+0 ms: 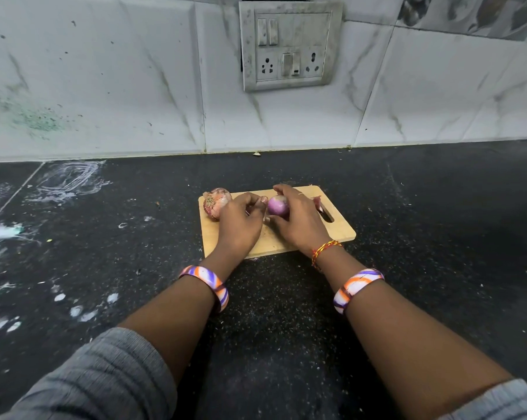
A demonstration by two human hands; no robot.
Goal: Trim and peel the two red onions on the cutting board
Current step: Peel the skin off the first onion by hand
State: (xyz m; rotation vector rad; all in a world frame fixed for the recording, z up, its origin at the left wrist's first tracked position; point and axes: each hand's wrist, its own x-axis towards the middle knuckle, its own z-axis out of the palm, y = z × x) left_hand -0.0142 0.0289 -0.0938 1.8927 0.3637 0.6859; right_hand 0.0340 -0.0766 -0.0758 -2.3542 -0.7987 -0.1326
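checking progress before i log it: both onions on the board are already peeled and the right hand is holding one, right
Not quite. Only the onion gripped in the right hand is peeled, smooth and purple. The other onion, at the far left corner of the cutting board, has its dry papery skin on. The head view shows this.

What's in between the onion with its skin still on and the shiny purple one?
In the head view, the person's left hand lies between the unpeeled onion and the peeled onion, over the cutting board.
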